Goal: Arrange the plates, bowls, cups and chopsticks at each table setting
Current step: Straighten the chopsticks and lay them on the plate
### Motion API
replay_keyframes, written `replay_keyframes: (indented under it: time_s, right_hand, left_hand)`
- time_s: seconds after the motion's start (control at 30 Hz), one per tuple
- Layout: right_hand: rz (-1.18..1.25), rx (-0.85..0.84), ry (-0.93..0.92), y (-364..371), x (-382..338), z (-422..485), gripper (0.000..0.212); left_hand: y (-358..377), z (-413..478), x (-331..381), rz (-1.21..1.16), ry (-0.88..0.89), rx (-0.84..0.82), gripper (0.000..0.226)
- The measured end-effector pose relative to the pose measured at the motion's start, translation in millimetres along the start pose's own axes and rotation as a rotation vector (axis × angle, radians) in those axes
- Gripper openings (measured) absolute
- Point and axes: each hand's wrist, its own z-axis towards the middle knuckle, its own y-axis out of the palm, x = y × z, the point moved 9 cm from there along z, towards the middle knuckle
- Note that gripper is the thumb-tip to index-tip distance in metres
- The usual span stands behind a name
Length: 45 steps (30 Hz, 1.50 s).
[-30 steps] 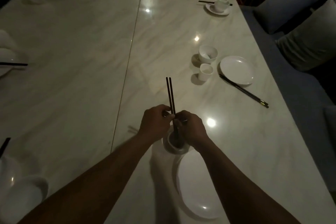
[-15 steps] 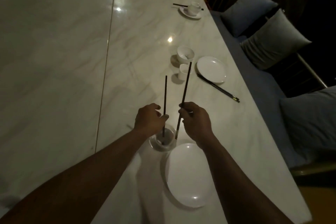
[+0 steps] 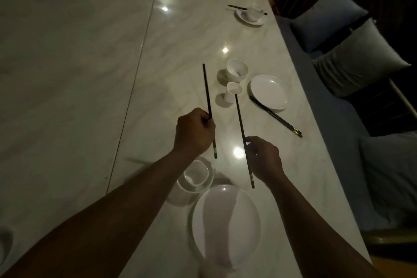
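Above the near plate, left hand and right hand each pinched one chopstick; loose grip risked a clatter onto the tabletop.

- Big pale marble table fills most of the view, with a seam line running from 12 o'clock down toward 7.
- A few ceiling-light glints sit on the glossy top.
- Over at 2 to 3 o'clock, grey cushions lie on a dark blue sofa.
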Motion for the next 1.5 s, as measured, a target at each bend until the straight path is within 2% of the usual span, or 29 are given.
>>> replay_keyframes:
  time_s: [0.37,0.6,0.83,0.93,1.07,1.27,1.37,1.5]
  right_hand:
    - [0.004,-0.278,-0.092,75,49,71,0.022]
    - [0.071,-0.333,-0.052,103,57,89,0.019]
    - [0.067,-0.351,-0.098,97,53,89,0.023]
    - [0.092,-0.304,-0.123,83,48,84,0.029]
    - [0.135,-0.283,-0.164,70,36,70,0.027]
    - [0.236,-0.277,-0.103,63,21,36,0.022]
    - [0.232,-0.288,-0.073,63,18,16,0.023]
    - [0.191,-0.268,-0.039,63,15,-6,0.029]
  left_hand:
    - [119,13,-68,0.467,-0.508,-0.251,0.015]
    - [138,20,-90,0.653,-0.612,-0.338,0.026]
    - [132,22,-90,0.675,-0.565,-0.341,0.034]
    - [104,21,-81,0.566,-0.444,-0.295,0.029]
    - [48,-20,-53,0.437,-0.258,-0.188,0.025]
    - [35,-90,-59,0.551,-0.031,-0.293,0.068]
    - [41,-100,-68,0.573,-0.033,-0.319,0.075]
    - [40,-96,-68,0.53,-0.005,-0.306,0.072]
